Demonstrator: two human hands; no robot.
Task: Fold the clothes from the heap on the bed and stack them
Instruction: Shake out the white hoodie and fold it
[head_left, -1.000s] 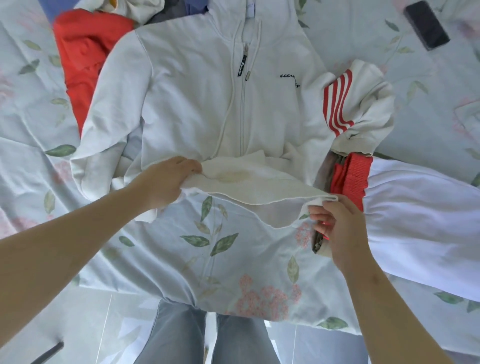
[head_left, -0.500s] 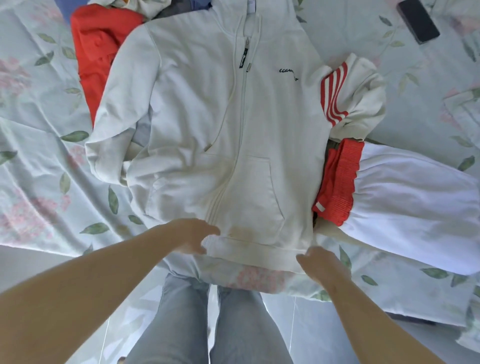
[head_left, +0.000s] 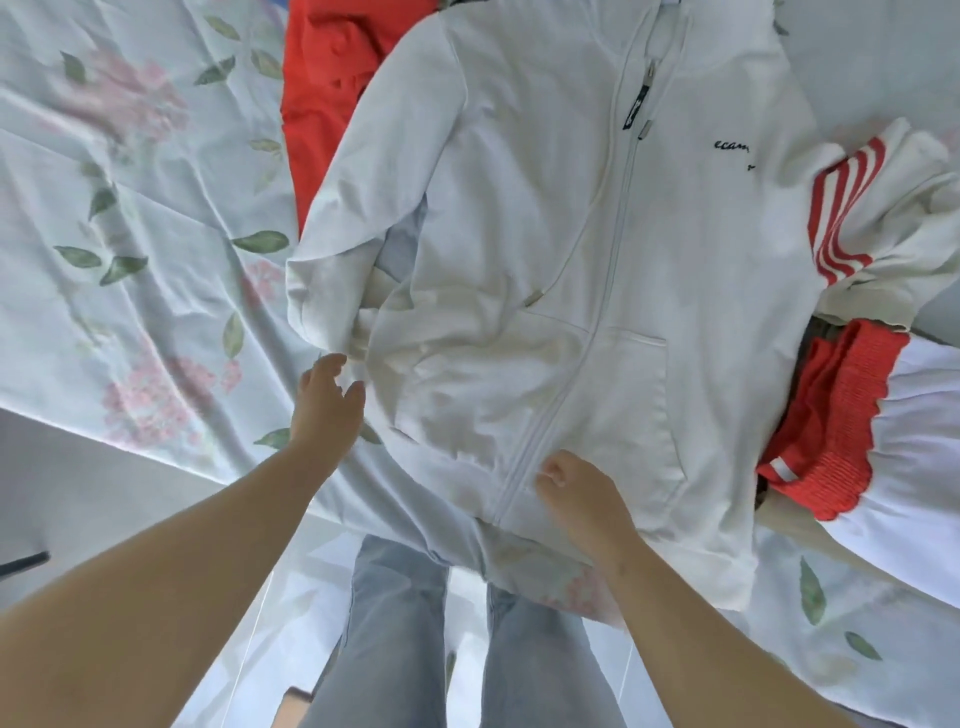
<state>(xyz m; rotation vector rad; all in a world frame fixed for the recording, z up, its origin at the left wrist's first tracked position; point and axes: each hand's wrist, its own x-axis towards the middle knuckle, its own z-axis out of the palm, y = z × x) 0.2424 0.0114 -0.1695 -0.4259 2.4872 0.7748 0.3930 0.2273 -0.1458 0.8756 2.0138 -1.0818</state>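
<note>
A white zip-up hoodie (head_left: 597, 270) lies front-up across the bed, its hem at the bed's near edge. Its left sleeve (head_left: 363, 218) is bent down along the body, cuff near my left hand. My left hand (head_left: 324, 402) hovers with relaxed fingers beside that cuff and holds nothing. Lower down, my right hand (head_left: 582, 493) rests on the hoodie's hem by the zipper, fingers loosely curled. The hoodie's other sleeve (head_left: 872, 208), with red stripes, lies bunched at the right.
A red garment (head_left: 332, 88) lies under the hoodie's upper left. White trousers with a red waistband (head_left: 831, 426) lie at the right. The floral bedsheet (head_left: 130, 234) spreads to the left. My legs in grey jeans (head_left: 395, 634) stand at the bed's edge.
Both hands pulled the hoodie's hem down flat toward the bed's edge, then let go. My left hand moved up-left to the sleeve cuff; my right hand shifted left to the zipper.
</note>
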